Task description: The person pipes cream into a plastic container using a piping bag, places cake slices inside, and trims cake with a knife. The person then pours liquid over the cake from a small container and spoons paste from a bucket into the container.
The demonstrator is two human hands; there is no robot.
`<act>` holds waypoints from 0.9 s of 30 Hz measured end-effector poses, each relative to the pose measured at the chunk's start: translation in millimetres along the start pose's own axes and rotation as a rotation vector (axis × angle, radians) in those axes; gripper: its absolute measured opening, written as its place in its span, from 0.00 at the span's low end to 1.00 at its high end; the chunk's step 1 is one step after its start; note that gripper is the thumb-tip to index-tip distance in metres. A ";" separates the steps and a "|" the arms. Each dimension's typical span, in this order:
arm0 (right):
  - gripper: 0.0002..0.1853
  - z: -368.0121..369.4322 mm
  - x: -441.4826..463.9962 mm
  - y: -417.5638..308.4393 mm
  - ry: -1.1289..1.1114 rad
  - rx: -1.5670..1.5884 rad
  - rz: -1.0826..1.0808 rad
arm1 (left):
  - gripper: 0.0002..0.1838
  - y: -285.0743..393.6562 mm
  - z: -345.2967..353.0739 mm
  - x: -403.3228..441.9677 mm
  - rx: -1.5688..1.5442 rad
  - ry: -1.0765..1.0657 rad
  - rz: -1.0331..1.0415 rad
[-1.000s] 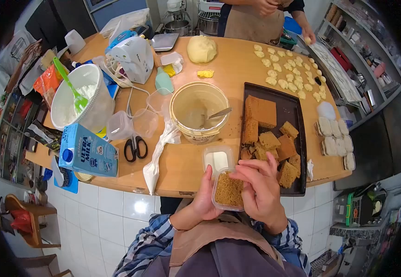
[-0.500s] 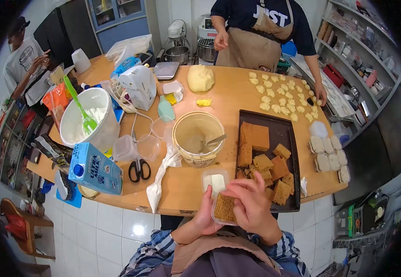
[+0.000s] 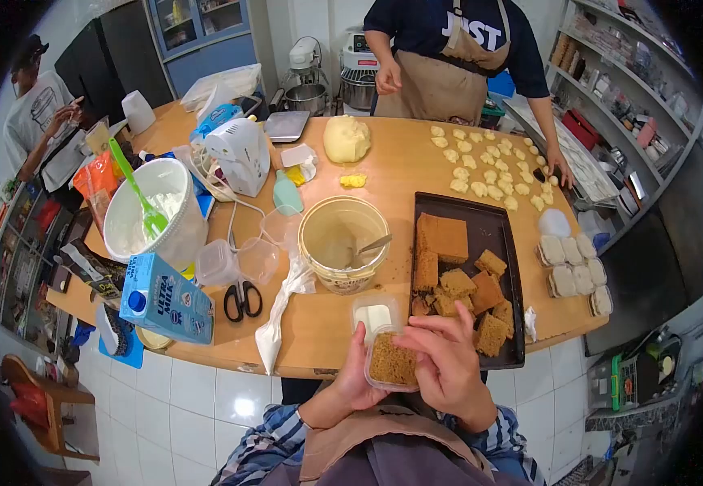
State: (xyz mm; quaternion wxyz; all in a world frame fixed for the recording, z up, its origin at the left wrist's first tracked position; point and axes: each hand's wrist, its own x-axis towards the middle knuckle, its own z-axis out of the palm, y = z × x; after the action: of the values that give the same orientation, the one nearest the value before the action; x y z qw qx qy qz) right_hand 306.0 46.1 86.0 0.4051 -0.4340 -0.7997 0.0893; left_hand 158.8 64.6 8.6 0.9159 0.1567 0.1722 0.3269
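My left hand (image 3: 357,378) is closed around a small clear plastic container (image 3: 377,384) from its left side. A piece of brown sponge cake (image 3: 394,360) lies inside it, filling most of the opening. Over the container's right side is my right hand (image 3: 447,368), its fingers apart and a fingertip touching the cake. Just beyond them on the table stands another clear container (image 3: 374,304) with white filling. To the right, a dark baking tray (image 3: 497,235) bears a large cake block (image 3: 446,238) and several cut pieces (image 3: 493,334).
A cream-coloured tub (image 3: 343,279) with a metal utensil stands ahead. Left of it are a piping bag (image 3: 272,328), scissors (image 3: 243,301), a milk carton (image 3: 167,298) and a white bowl (image 3: 193,235). Filled containers (image 3: 582,279) sit at right. A co-worker's hand (image 3: 560,166) handles dough pieces (image 3: 489,174).
My right fingers have spread slightly and shifted, uncovering more of the cake in the container. My left hand keeps its hold. The view has shifted slightly.
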 end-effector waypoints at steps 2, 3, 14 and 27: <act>0.20 -1.5 -0.7 0.9 0.034 0.002 0.011 | 0.41 -0.3 -6.4 1.2 -0.045 -0.057 0.011; 0.20 -1.1 -1.7 2.2 0.043 -0.001 0.014 | 0.40 -0.2 -7.9 1.9 -0.068 -0.085 0.017; 0.21 -6.5 -9.0 6.5 0.126 -0.016 0.039 | 0.43 8.1 -17.4 5.0 -0.187 -0.168 0.089; 0.18 -7.8 -10.9 6.6 0.204 0.022 0.028 | 0.43 19.4 -12.2 3.6 -0.229 -0.121 0.134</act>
State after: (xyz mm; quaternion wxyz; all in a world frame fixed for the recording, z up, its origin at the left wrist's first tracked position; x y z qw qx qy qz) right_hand 319.0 40.2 81.6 0.4877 -0.4475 -0.7472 0.0591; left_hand 145.8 83.4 4.7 0.9127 0.0818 0.0678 0.3946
